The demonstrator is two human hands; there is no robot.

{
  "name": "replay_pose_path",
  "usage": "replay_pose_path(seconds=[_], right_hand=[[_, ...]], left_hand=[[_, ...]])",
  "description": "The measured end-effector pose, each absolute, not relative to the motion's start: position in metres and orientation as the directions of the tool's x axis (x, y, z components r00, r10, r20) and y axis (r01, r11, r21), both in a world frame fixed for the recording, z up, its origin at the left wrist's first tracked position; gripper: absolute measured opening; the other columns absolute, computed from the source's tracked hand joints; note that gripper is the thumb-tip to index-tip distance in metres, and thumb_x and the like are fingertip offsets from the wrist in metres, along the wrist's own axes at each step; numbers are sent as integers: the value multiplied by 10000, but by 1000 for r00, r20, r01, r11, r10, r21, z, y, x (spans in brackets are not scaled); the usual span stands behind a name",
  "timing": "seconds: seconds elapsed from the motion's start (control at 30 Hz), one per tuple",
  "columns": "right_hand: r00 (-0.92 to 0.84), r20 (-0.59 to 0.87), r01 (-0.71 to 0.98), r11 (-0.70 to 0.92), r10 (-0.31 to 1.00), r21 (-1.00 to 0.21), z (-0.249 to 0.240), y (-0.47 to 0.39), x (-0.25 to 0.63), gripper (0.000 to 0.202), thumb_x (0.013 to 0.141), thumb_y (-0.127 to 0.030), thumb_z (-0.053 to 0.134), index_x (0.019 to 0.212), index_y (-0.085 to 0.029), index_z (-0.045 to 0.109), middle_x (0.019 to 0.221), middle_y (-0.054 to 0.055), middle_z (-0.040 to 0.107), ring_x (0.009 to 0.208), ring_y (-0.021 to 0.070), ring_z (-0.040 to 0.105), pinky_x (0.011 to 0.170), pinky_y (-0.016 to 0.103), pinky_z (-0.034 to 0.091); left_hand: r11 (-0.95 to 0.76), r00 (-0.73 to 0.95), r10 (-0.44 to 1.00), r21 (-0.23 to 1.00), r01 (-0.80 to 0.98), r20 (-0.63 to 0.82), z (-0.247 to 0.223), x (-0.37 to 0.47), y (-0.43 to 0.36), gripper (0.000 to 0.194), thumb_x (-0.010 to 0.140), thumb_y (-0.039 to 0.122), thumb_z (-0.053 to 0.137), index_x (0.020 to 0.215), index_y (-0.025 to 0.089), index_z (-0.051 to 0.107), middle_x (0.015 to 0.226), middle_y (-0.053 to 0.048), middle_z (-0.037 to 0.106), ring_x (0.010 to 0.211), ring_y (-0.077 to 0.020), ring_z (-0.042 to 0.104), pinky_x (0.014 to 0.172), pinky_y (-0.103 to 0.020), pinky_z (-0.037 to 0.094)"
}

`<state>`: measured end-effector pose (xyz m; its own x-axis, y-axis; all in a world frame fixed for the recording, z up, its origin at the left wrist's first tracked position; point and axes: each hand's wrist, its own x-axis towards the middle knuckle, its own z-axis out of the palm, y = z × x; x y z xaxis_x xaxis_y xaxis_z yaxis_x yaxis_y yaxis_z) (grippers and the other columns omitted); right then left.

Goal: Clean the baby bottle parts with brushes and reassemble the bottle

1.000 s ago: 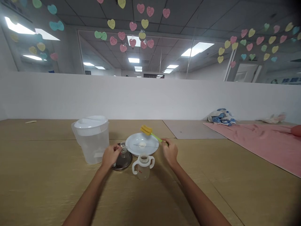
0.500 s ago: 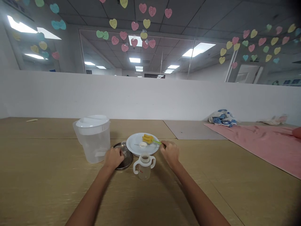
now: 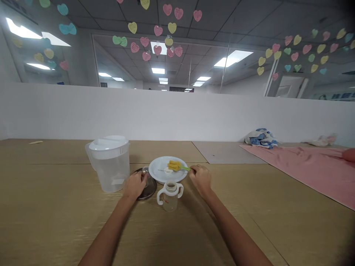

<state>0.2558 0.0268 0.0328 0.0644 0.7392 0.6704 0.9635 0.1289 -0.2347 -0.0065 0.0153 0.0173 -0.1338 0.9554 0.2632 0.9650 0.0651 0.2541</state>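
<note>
The brush (image 3: pixel 177 167) has a lobed, spongy yellow head, sitting over a shallow, glossy white bowl (image 3: pixel 154 173); the right hand (image 3: pixel 201 180) has its fingers pinched around the slim green stem's end. The left hand (image 3: pixel 134 184) curls over a dark round tray (image 3: pixel 148 193); whether it grips the clear piece (image 3: pixel 145 170) there, I can't tell. A two-handled translucent bottle (image 3: pixel 170 202) partly blocks the bowl's near rim; a frosted jug (image 3: pixel 112 164) stands beside the left hand.

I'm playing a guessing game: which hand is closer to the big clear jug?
Left. The left hand is beside the jug, over the dark plate; the right hand is farther off, right of the white bowl, gripping the brush.
</note>
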Motion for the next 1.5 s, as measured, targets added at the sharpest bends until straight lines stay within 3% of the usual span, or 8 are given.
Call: replay_pose_path(seconds=[0.17,0.4,0.67,1.07,1.3,1.4,1.5], right_hand=[[-39,667,972,182,744,-146,32,27,255,251,715,-138,469,752,-197,711,708,35,647,690,135,539,577,234,288],[-222,593,960,279,774,-5,35,24,252,292,752,-140,443,861,-195,709,768,63,634,756,160,535,608,245,313],[-198,501,973,229,842,-1,36,25,251,370,783,-120,450,1083,-215,646,902,92,634,861,195,534,636,255,350],[-170,421,937,278,891,-209,30,24,241,323,891,-193,390,1093,-264,631,935,36,654,865,142,582,677,207,369],[-45,467,887,251,883,-389,29,25,242,323,887,-219,383,1092,-241,631,1043,29,656,939,154,591,742,206,398],[27,498,872,223,867,-436,29,26,244,331,880,-205,378,1097,-218,627,1058,30,654,940,149,595,751,203,404],[67,518,868,206,853,-452,29,26,246,328,877,-205,380,1090,-218,629,1070,27,651,942,147,597,738,200,407]], left_hand=[[17,-78,957,215,976,281,19,-3,13,274,866,286,345,874,183,599,979,-85,653,845,-209,623,634,-272,418],[-30,-19,960,169,985,279,17,1,13,228,823,292,394,853,183,591,957,-69,652,831,-212,624,631,-270,413],[23,-96,929,203,979,359,18,2,10,319,876,352,326,926,205,604,986,-69,644,848,-188,612,633,-247,398],[-40,-79,866,226,973,494,17,5,9,294,885,306,343,893,201,617,945,-43,642,817,-171,586,642,-254,377],[-213,41,822,240,947,568,23,11,12,288,874,285,368,944,204,635,989,-49,651,963,-191,530,866,-289,369],[-219,88,861,210,953,501,40,23,26,322,871,279,346,986,213,640,1045,-53,648,999,-201,526,891,-311,361],[-222,184,934,93,971,308,57,41,49,330,844,276,364,948,217,672,1073,-81,648,1073,-240,504,908,-356,346]])
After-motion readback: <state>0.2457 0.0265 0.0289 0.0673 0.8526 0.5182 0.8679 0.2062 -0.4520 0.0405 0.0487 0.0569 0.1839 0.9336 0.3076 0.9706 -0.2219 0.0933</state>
